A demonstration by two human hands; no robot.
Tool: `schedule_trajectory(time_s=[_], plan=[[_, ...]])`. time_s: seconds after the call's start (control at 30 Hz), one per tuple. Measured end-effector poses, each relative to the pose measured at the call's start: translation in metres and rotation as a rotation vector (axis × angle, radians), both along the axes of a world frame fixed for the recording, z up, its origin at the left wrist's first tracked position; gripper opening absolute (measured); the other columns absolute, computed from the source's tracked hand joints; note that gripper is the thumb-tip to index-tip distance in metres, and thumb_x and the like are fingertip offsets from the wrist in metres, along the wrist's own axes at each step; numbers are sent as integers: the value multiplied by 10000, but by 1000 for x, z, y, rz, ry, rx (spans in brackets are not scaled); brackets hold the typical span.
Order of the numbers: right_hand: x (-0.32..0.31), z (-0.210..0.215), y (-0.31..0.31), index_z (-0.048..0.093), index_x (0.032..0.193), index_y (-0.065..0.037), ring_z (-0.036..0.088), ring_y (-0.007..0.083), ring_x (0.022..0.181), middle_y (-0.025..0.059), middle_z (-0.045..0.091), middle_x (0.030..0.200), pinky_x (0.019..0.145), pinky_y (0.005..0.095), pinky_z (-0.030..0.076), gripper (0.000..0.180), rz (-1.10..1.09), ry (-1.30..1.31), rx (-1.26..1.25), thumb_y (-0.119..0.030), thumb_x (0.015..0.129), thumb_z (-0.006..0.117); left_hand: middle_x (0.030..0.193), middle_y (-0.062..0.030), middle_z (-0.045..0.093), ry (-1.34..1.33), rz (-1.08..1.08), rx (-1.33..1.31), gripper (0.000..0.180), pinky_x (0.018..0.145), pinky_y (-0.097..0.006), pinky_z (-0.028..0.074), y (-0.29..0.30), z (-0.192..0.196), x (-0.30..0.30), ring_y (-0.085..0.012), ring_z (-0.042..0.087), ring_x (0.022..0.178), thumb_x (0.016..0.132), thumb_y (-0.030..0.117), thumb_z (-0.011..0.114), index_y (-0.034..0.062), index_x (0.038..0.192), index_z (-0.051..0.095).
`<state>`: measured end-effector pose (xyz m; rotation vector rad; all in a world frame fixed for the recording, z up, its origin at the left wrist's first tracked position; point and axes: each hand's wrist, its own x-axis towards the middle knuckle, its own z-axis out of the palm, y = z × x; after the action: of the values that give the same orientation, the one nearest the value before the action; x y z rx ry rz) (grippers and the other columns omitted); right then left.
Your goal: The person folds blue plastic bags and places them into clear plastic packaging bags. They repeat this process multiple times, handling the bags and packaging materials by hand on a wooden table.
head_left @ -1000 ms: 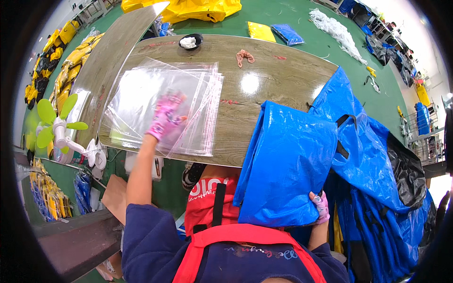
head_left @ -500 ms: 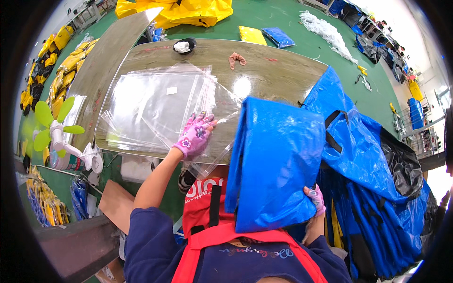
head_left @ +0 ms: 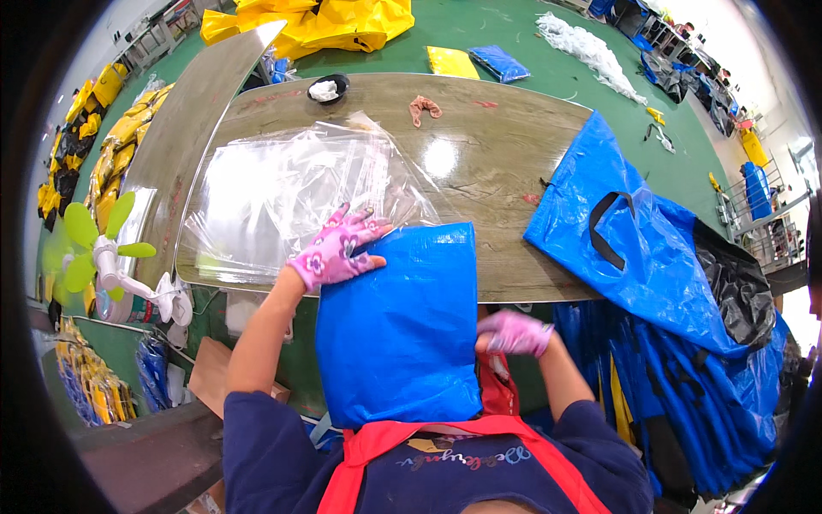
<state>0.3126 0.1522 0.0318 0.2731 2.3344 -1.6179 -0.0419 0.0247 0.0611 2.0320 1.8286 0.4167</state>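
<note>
Left hand (head_left: pixel 336 251) (pink floral glove) fingers spread flat, pressing top-left corner of folded blue bag (head_left: pixel 398 330); fingertips overlap clear plastic bags (head_left: pixel 291 193) just beyond. Right hand (head_left: pixel 514 332) pinches bag's right edge. Bag hangs over wooden table (head_left: pixel 497 171) edge. Blue bag pile (head_left: pixel 634 248) right of right fingers.

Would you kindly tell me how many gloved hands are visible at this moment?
2. The left hand lies on the folded blue bag's upper left corner beside the clear plastic sheets; the right hand grips its right edge.
</note>
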Motion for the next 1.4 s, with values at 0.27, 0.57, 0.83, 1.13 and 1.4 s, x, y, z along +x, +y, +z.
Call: schedule_trajectory(time_s=[0.27,0.57,0.83,1.13,1.4], plan=[[-164,9,112,691,925,-35,583,108,728,37,660,805,628,268,474,333,-371,-120,205,-361,901,627,1380,-116,504,152,19,73,572,1162,-526,110,-8,8,10,-325,357,1357,920,494,510,128,1359,501],[-128,-5,103,544,1004,-126,630,121,839,7,634,1013,711,294,538,182,-587,1,-723,-275,934,622,1403,-109,482,182,274,193,578,1148,-492,181,-43,-14,18,-344,356,1350,858,386,634,80,1333,514],[-112,18,80,661,1130,-67,573,112,793,32,656,908,693,280,490,411,-531,55,-503,-358,844,703,1434,-221,413,-71,468,219,610,1144,-496,199,-52,-9,29,-395,291,1382,813,236,655,6,1348,475],[-148,-22,63,636,907,-45,554,78,785,-4,630,838,701,247,453,181,-962,548,-404,-206,859,702,1490,-245,309,72,408,225,614,1159,-478,165,-53,-34,21,-401,257,1396,875,201,556,-16,1417,362],[-126,11,8,650,1089,-18,583,53,887,8,669,926,794,226,478,286,-1247,559,-298,-252,925,634,1390,-209,451,-293,700,102,539,1091,-404,322,-93,-82,-27,-330,421,1274,948,249,521,-33,1391,401]])
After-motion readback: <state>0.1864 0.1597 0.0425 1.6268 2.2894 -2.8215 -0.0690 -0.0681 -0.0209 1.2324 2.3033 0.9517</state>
